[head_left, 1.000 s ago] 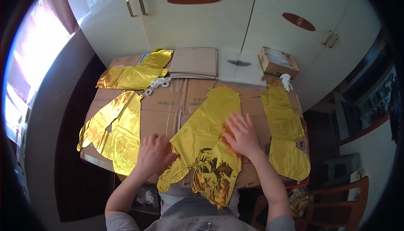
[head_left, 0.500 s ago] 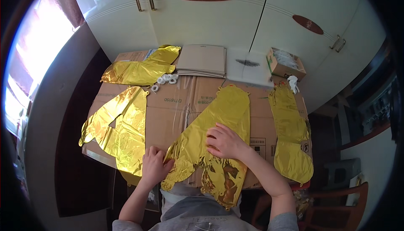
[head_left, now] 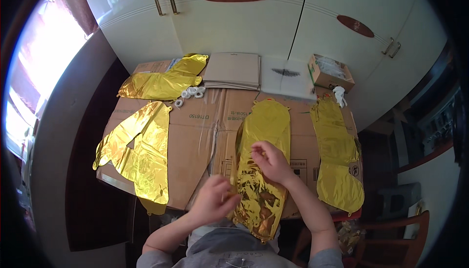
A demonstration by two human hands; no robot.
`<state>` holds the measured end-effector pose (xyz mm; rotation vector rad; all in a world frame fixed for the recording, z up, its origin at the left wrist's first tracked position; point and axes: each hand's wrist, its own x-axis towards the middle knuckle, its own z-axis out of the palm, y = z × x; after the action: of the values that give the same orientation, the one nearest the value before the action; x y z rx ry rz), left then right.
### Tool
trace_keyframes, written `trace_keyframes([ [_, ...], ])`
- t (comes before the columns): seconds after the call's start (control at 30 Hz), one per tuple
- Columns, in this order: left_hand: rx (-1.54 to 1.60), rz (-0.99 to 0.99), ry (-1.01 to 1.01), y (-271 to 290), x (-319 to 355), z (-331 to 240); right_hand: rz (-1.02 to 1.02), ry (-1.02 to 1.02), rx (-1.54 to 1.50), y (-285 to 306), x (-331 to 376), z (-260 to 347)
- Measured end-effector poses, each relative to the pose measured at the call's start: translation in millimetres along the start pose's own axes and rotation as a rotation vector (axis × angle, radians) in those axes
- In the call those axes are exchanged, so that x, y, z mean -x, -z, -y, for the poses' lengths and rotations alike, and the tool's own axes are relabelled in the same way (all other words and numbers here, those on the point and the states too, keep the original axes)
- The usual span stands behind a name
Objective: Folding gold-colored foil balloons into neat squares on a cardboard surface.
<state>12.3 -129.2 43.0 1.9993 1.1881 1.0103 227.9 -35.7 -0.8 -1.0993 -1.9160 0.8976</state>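
A gold foil balloon (head_left: 266, 121), uninflated, lies in front of me, its left part folded over onto the right so it forms a long narrow strip. Its lower end, wrinkled and shiny, hangs past the cardboard's near edge. My right hand (head_left: 273, 163) rests on the middle of the foil, fingers loosely bent and apart from the thumb. Beside the folded left edge is my left hand (head_left: 212, 202), its fingers curled and blurred; whether it grips the foil cannot be made out.
Flattened cardboard (head_left: 193, 136) covers the table. An A-shaped gold foil balloon (head_left: 151, 151) lies left, another gold balloon (head_left: 159, 82) far left, and one more (head_left: 337, 155) right. White rolls (head_left: 192, 92), stacked card sheets (head_left: 232, 70) and an open box (head_left: 332, 75) stand at the back.
The balloon's left part has been folded over to the right, baring cardboard beneath. My left hand has moved right with it; my right hand has shifted slightly right.
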Motion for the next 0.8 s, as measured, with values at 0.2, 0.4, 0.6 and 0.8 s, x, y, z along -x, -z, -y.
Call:
trace_keyframes([
  [0.2, -0.113, 0.186, -0.129, -57, -18, -6, 0.121, -0.329, -0.296, 12, 14, -14],
  [0.4, -0.217, 0.135, -0.248, -52, -36, 0, 0.078, -0.218, 0.064, 20, 24, -14],
  [0.6, -0.507, 0.136, -0.155, -24, -79, 65, 0.057, 0.021, 0.517, 12, 36, -15],
  [0.8, -0.632, 0.396, -0.158, -23, -107, 92, 0.021, 0.063, 0.545, 8, 35, -18],
])
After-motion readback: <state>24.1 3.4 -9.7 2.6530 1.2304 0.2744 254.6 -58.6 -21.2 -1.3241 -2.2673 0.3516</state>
